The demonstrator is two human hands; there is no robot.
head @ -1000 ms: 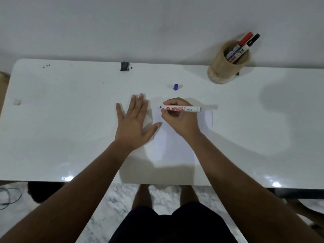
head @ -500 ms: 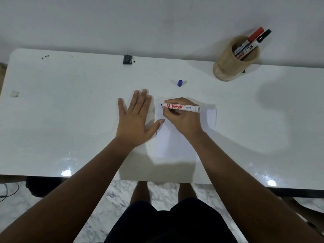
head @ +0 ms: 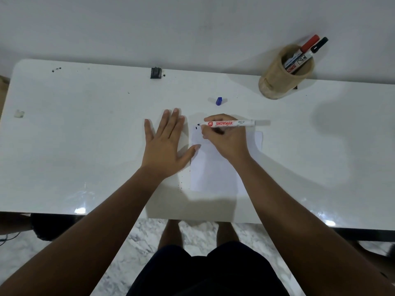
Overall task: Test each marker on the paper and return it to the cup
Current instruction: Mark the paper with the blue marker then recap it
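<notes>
The fingers [head: 210, 133] of the right hand [head: 226, 139] are clamped on a white Snowman marker [head: 228, 123], which lies almost level with its dark tip pointing left, at the upper left part of the sheet of paper [head: 213, 176]; a small dark mark [head: 196, 127] sits on the paper just below the tip. The left hand [head: 164, 146] lies flat, palm down, with its fingers stretched out and a little apart, holding nothing; it rests on the white table [head: 85, 135] at the paper's left edge, the thumb reaching to the sheet. A blue marker cap [head: 218, 101] lies on the table beyond the paper, apart from both hands. Well to the right, at the far edge of the table, stands the tan cup [head: 277, 82], and in it lean two markers: one with a red cap [head: 309, 44] and one with a black cap [head: 319, 45]. A small black object [head: 155, 73] sits at the far edge near the wall, and a pale scrap [head: 19, 113] lies toward the table's left end
</notes>
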